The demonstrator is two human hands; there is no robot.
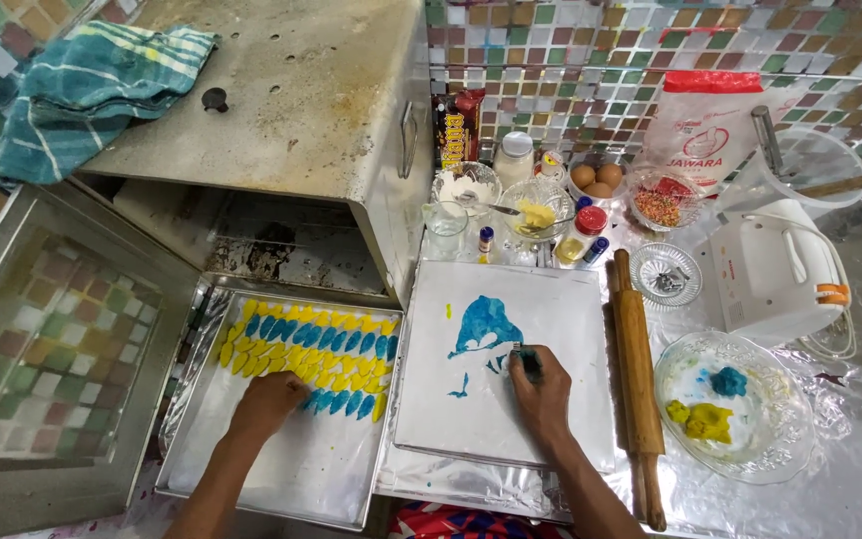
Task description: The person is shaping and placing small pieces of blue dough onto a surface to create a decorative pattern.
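My left hand [269, 401] rests on the metal baking tray [281, 469], its fingers at the near edge of several rows of small yellow and blue dough pieces [311, 344]. My right hand [543, 389] is closed on a small dark tool [529, 359], whose tip touches the white board [551, 299]. A flattened patch of blue dough [486, 324] lies on that board just left of the tool.
A metal box oven [291, 90] stands open behind the tray, with a striped cloth [92, 85] on top. A wooden rolling pin [636, 369] lies right of the board. A glass plate [735, 404] holds yellow and blue dough. A white hand mixer [775, 269], bowls, eggs and small bottles stand behind.
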